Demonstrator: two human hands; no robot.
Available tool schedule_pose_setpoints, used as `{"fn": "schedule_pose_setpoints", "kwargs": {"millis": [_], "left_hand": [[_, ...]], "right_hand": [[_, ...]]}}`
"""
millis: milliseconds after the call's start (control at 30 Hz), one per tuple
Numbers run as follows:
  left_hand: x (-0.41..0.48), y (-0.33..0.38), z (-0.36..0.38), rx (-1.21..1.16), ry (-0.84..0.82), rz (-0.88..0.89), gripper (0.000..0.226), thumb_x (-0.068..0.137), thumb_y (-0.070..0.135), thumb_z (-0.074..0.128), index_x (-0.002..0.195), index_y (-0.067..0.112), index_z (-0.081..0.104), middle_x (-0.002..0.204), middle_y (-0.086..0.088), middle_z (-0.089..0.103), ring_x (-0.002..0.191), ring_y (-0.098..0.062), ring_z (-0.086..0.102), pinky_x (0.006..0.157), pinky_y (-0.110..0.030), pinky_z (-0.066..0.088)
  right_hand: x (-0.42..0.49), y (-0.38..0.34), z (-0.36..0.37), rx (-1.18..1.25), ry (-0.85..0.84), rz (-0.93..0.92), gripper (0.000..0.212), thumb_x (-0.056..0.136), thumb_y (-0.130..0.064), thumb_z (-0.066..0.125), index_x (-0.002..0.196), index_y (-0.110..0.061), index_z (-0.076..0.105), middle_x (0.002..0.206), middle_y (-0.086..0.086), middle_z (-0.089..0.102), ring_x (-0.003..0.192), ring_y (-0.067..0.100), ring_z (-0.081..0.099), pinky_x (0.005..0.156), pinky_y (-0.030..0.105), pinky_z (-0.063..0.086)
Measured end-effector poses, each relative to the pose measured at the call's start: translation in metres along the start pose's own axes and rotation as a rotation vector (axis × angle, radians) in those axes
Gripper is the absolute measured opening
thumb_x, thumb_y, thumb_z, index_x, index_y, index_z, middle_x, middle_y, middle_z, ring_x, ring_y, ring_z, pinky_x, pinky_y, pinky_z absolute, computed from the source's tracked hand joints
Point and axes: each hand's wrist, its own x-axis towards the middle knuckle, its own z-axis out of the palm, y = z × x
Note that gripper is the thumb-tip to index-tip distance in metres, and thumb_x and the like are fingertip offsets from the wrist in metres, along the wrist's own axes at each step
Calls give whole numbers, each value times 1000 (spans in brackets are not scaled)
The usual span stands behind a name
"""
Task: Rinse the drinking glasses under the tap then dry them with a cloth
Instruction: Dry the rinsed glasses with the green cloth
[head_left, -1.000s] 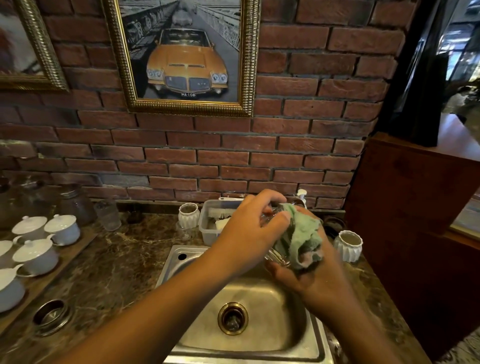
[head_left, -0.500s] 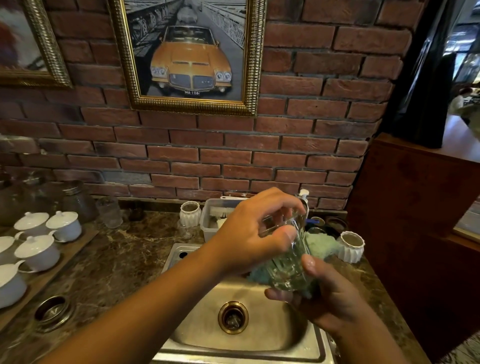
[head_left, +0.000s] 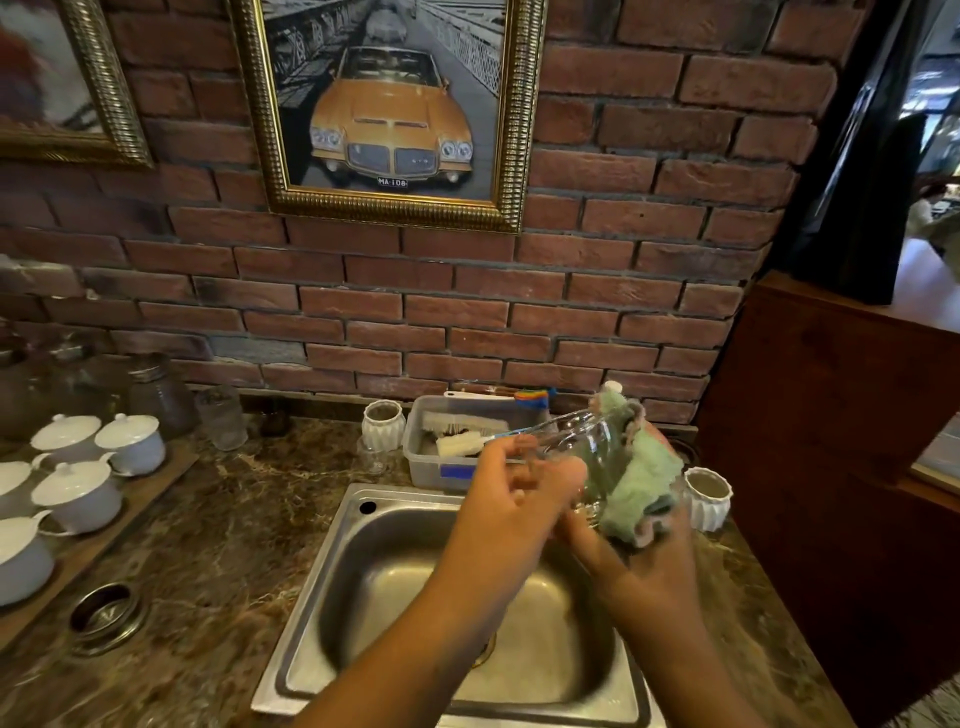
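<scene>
Glass (head_left: 576, 449): held tilted in the air above the back right corner of the sink, between both hands. Clear and smeared by motion blur; cannot tell which end is the mouth.
Cloth (head_left: 644, 483): pale green, bunched against the right side of the glass and covering that end; a fold pokes up above it.
Left hand (head_left: 511, 491): fingers curled onto the near left part of the glass, gripping it; fingertips blurred.
Right hand (head_left: 652, 571): under and behind the cloth, clamped on it and pressing it to the glass; fingers mostly hidden by the fabric.
Sink (head_left: 358, 566): steel basin below the hands, near edge cut off by the frame.
Drain (head_left: 486, 656): only a thin arc visible past the left forearm, which crosses the basin.
Plastic tub (head_left: 423, 462): grey, touching the back rim of the sink, right half hidden behind hand and glass.
Brush (head_left: 457, 444): white, lying in the tub, handle end lost behind the glass.
Small white cap (head_left: 612, 387): just above the cloth; the body below it hidden.
Fluted white cups: one (head_left: 383, 423) left of the tub, one (head_left: 709, 499) just beside the cloth on the right.
Clear tumbler (head_left: 221, 418): upright on the counter (head_left: 208, 545) near the brick wall (head_left: 467, 312).
Lidded white cups (head_left: 78, 496): on a wooden tray (head_left: 156, 486) at far left, some cut off.
Dark jars (head_left: 158, 387): behind the tray, dim, contents unreadable.
Framed car picture (head_left: 389, 114): on the wall, top cut off.
</scene>
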Motion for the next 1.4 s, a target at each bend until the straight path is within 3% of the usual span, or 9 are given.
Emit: {"fn": "schedule_pose_setpoints", "kwargs": {"millis": [233,433,600,767,900,1067,1200,1300,1400], "left_hand": [[1,-5,7,-294,80,-24,84,58,13,87,134,12,53,112,-7,77,100,-18,75,78,-26,61],[0,-18,5,-449,182,53,81,55,7,82,131,7,53,112,-14,74,98,-21,74,76,-25,60],[-6,-34,7,-319,197,205,83,62,13,93,133,14,49,123,-5,70,118,-26,68,97,-42,57],[-2,-40,-3,-62,162,311,77,66,22,88,130,36,47,122,7,67,120,-16,64,105,-50,52],[-2,-47,-15,59,143,363,81,68,19,90,128,46,44,124,10,65,123,-16,61,106,-41,51],[-7,-48,-30,9,211,373,90,60,38,96,135,38,47,129,-3,62,123,-25,61,101,-55,53],[-13,-50,-52,-16,252,286,91,52,47,96,131,52,50,127,7,67,118,-17,66,97,-54,56],[-16,-56,-67,34,186,261,85,53,40,94,127,53,53,122,12,70,111,-13,70,85,-35,62],[-23,-65,-74,62,132,232,84,54,33,94,127,49,56,123,16,69,112,-9,69,83,-19,57]], "right_hand": [[-1,7,8,-154,-49,-164,88,68,-8,79,139,-39,37,129,-36,57,122,-12,54,96,3,41],[-4,11,9,348,-129,277,69,77,-5,78,139,-17,52,129,10,68,122,28,64,106,51,48],[-1,11,27,717,162,577,48,77,-21,68,124,-11,67,115,15,75,107,28,72,93,45,57],[-8,11,30,882,69,784,48,85,-39,63,118,-5,72,121,20,71,111,32,70,83,41,62],[-10,16,21,856,-51,818,35,86,-32,62,98,-5,80,92,17,78,86,27,77,71,39,63],[-11,19,6,838,-33,876,39,84,-24,64,114,-1,73,124,24,68,112,37,69,98,52,54],[-8,23,-8,787,61,879,44,82,-20,60,119,3,67,119,27,70,107,41,70,86,54,60],[-3,25,-19,391,76,785,24,89,-7,58,110,-4,70,104,22,76,93,36,75,76,45,62],[2,26,-32,-104,-127,796,20,100,-11,52,109,-12,69,98,14,78,90,32,76,84,50,60]]}}
